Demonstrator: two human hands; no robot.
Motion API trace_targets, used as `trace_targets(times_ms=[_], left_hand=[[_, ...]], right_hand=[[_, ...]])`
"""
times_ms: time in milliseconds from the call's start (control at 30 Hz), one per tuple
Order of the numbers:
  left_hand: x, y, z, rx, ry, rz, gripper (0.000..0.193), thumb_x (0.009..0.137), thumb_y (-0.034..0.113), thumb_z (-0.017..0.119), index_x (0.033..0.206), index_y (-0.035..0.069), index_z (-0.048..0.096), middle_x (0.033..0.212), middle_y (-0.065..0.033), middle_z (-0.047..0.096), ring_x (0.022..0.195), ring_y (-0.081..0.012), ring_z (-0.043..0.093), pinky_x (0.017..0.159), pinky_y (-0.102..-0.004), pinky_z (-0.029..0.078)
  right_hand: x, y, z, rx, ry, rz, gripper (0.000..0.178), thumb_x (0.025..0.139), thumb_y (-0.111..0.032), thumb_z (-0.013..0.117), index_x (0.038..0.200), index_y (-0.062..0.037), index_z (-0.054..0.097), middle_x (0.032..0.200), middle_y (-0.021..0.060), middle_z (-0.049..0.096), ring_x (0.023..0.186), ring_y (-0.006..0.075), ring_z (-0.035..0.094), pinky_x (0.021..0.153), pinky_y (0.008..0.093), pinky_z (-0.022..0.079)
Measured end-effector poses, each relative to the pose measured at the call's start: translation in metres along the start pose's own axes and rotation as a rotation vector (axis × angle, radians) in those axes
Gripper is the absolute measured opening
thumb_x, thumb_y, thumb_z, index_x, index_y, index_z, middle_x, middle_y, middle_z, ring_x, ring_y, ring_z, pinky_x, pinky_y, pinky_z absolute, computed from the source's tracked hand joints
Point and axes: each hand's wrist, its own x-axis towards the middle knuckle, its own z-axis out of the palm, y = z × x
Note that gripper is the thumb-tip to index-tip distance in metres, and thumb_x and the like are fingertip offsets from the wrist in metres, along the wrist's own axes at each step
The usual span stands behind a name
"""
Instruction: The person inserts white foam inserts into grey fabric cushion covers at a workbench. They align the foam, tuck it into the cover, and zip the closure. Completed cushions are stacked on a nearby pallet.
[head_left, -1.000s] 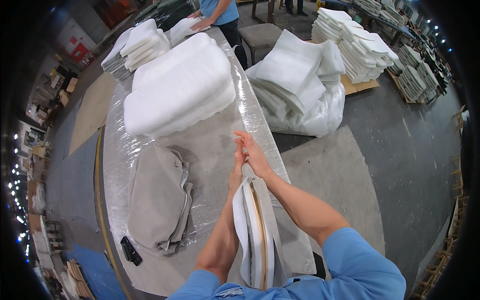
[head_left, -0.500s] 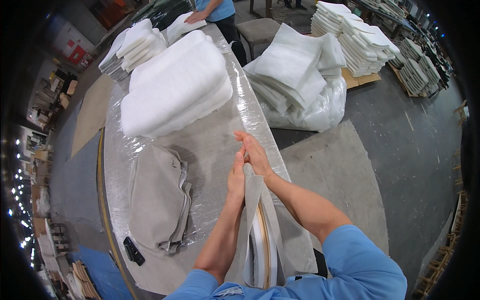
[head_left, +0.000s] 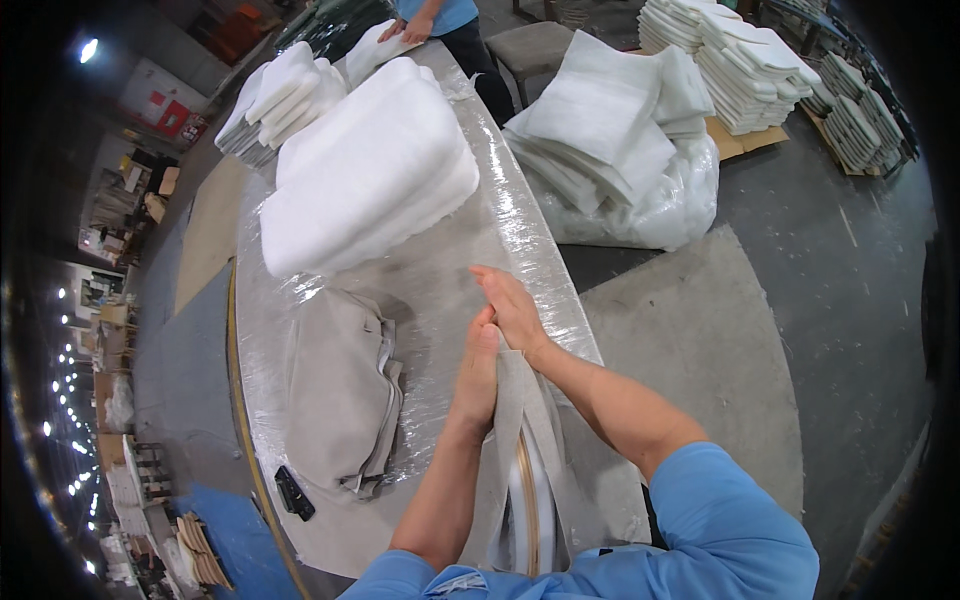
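Observation:
A narrow grey fabric cushion cover (head_left: 512, 390) stands on edge in front of my body, running from my chest to my hands. Down its upper edge runs a brownish zipper (head_left: 526, 480), with white filling (head_left: 541, 505) showing beside it. My left hand (head_left: 474, 375) lies flat along the left side of the cover's far end, fingers stretched out. Opposite it, my right hand (head_left: 512, 308) presses on the right side, fingers straight and pointing forward. The palms squeeze the cover's end between them and hide it. Left of my hands lies a folded grey cover (head_left: 340, 390).
A black handheld tool (head_left: 294, 493) lies near the left edge of the plastic-wrapped table (head_left: 440, 250). Farther back rest thick white batting pads (head_left: 370, 165). White sheets (head_left: 600, 120) are heaped right of the table. A co-worker's hands (head_left: 410, 28) touch white pads at the far end.
My view has swung slightly left, so the surroundings sit farther right. Both hands stay pressed against the cover's far end, the left one slightly lower along it.

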Motion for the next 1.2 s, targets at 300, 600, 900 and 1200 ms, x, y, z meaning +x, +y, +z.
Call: trace_targets(times_ms=[300,600,900,1200], left_hand=[[0.003,-0.006,-0.014,0.097,-0.052,0.072,0.054,0.114,0.042,0.039,0.148,0.0,0.045,0.138,-0.0118,0.054,0.125,-0.0183,0.052,0.109,-0.0329,0.041],[-0.003,-0.017,-0.056,0.006,0.025,-0.027,0.051,0.112,0.05,0.039,0.128,0.008,0.064,0.112,-0.0059,0.066,0.102,-0.0168,0.062,0.093,-0.0351,0.052],[-0.021,-0.019,-0.09,-0.187,0.181,-0.031,0.05,0.108,0.055,0.048,0.119,0.009,0.064,0.109,-0.0054,0.064,0.1,-0.0183,0.061,0.091,-0.0356,0.052],[0.011,-0.015,-0.074,0.059,0.336,0.001,0.063,0.111,0.049,0.043,0.139,-0.007,0.056,0.138,-0.0197,0.062,0.122,-0.029,0.061,0.105,-0.0414,0.048]], right_hand=[[0.003,0.002,0.006,-0.294,0.119,-0.193,0.046,0.109,-0.039,0.046,0.126,-0.0039,0.07,0.119,0.0196,0.072,0.116,0.0389,0.063,0.104,0.045,0.045],[-0.116,-0.011,-0.019,-0.286,0.234,-0.099,0.039,0.109,-0.029,0.055,0.134,0.0,0.063,0.124,0.0134,0.069,0.113,0.0253,0.065,0.098,0.036,0.049],[-0.414,-0.06,-0.105,-0.106,-0.297,0.436,0.05,0.106,-0.035,0.062,0.147,-0.0067,0.057,0.138,0.0099,0.063,0.129,0.0214,0.056,0.108,0.0373,0.045],[-0.404,-0.058,-0.111,0.406,-0.092,0.324,0.054,0.113,-0.043,0.046,0.145,-0.0013,0.058,0.143,0.0098,0.063,0.134,0.0203,0.055,0.113,0.0361,0.041]])
